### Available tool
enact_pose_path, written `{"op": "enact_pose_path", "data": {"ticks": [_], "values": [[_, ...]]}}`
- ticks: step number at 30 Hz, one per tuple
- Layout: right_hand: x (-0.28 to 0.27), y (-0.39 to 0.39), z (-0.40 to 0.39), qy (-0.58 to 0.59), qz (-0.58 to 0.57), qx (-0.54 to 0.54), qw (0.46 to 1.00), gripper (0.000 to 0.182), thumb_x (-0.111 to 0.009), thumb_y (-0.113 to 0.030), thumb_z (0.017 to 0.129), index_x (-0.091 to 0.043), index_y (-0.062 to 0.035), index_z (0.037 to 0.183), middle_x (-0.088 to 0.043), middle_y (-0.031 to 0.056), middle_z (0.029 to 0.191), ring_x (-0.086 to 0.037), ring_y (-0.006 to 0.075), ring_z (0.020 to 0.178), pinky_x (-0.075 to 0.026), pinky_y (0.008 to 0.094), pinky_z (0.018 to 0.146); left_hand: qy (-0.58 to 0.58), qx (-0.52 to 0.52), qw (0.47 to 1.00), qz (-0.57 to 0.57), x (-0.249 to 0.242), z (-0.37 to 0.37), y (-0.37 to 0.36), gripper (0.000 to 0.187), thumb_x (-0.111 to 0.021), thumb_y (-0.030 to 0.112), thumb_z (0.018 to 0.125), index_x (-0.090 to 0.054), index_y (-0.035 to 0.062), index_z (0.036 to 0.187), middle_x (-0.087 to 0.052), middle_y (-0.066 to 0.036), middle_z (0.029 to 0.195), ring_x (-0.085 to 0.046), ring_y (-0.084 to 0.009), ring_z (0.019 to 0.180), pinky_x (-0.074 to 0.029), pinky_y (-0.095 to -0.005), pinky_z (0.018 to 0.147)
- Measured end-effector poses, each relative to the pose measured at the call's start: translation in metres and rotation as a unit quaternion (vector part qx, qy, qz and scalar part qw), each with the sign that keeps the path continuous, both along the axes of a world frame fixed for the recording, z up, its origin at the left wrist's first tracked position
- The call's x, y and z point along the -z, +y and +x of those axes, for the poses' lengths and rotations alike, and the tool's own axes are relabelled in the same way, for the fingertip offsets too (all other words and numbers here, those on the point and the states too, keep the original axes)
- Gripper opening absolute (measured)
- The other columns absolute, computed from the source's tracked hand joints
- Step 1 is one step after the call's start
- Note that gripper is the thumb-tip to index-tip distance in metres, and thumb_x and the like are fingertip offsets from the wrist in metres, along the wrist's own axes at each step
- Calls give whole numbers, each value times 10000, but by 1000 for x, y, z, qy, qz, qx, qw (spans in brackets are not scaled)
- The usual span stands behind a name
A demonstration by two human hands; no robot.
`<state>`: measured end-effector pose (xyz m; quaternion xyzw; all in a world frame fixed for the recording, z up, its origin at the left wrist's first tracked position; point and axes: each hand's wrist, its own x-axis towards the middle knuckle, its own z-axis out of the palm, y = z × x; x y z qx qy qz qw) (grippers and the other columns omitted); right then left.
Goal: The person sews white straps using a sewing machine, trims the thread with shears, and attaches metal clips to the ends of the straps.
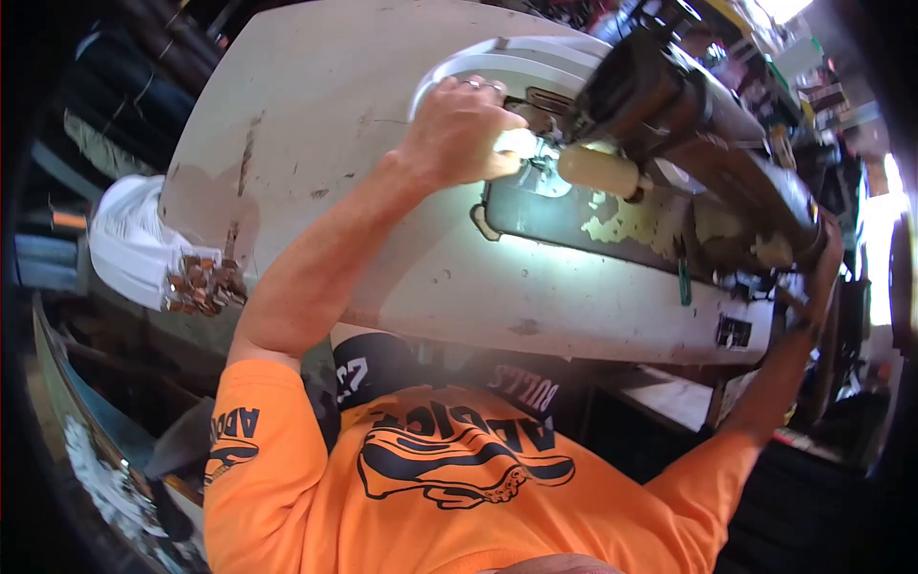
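Note:
My left hand [457,134] reaches over the table to the needle area of a sewing machine [660,105]. Its fingers are curled, with thumb and fingertips close together beside the lit presser foot; what they pinch is hidden by glare and the hand. White strips [449,69] curve behind this hand and pass behind the machine head. At the machine's right end, my right hand [830,251] lies against the side where the handwheel would be, its fingers mostly out of sight. A pale cylinder [601,170] sticks out in front of the needle area.
The worn white table [316,124] carries the machine's metal bed [545,212], its paint chipped. Green-handled snips [684,277] lie near the bed's front edge. A bundle of white strips with brownish ends [134,244] hangs at the table's left edge. Clutter crowds the far right.

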<state>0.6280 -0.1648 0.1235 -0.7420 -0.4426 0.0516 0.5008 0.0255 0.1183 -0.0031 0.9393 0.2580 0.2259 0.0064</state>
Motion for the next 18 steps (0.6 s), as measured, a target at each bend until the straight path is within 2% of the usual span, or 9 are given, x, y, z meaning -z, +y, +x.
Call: {"op": "enact_pose_path", "data": {"ticks": [2,4,7,9,12,13,15,16,18], "values": [[-19,5,11,-136,-138,-28,981,386,-427,-177,1034,-710,8,1218,-705,117,1213,-628,201,1176,-435,311,1067,11,1,1000,-1,-3,3,0,370,-801,399,795,-825,222,1119,-702,-98,1012,-679,-279,969,-511,-444,858],[-24,8,-4,-100,-181,9,978,365,-448,-195,1028,-712,-17,1206,-707,105,1198,-633,192,1157,-440,305,1063,-7,3,1000,13,2,4,4,404,-830,426,769,-825,226,1120,-695,-79,968,-678,-281,946,-516,-440,840],[8,-3,-13,-23,41,12,999,364,-466,-227,1031,-703,-26,1221,-704,93,1195,-638,178,1145,-451,306,1054,-14,-18,1000,14,0,4,10,434,-841,429,750,-823,212,1125,-704,-65,952,-692,-279,884,-538,-428,820],[-6,3,-30,-137,-39,-21,990,383,-463,-245,1039,-694,-19,1244,-697,90,1218,-639,178,1150,-455,310,1054,-19,-50,999,11,2,-1,16,421,-830,398,755,-821,204,1128,-709,-64,960,-699,-281,868,-552,-424,806],[-10,-2,38,20,-114,76,990,426,-449,-287,1053,-678,-10,1282,-675,99,1272,-624,185,1192,-460,323,1056,-25,-87,996,-1,2,-3,27,413,-805,362,755,-820,194,1132,-712,-68,976,-708,-293,862,-572,-423,792],[-9,-3,38,-23,-130,57,990,431,-441,-285,1055,-677,-7,1286,-672,106,1280,-619,188,1201,-458,324,1061,-32,-96,995,-6,4,-6,30,414,-795,355,754,-819,193,1135,-712,-70,977,-710,-298,864,-577,-423,790],[5,-12,23,-187,-28,-39,981,448,-419,-268,1056,-664,9,1309,-667,124,1294,-604,192,1230,-447,329,1083,-39,-114,993,-2,3,-10,34,425,-776,360,754,-816,195,1143,-718,-77,1000,-719,-310,878,-588,-425,813],[18,-10,3,-101,52,13,993,451,-395,-238,1057,-659,21,1314,-666,119,1305,-600,204,1240,-435,336,1102,-44,-124,991,3,6,-9,38,424,-772,362,756,-816,195,1144,-720,-82,1016,-720,-308,889,-587,-427,823],[-7,-6,16,29,-76,-32,996,441,-403,-242,1057,-663,7,1311,-666,102,1320,-614,205,1214,-442,345,1095,-43,-145,988,10,14,-12,45,424,-766,366,760,-816,196,1145,-724,-94,1049,-723,-305,911,-586,-430,844]]}}
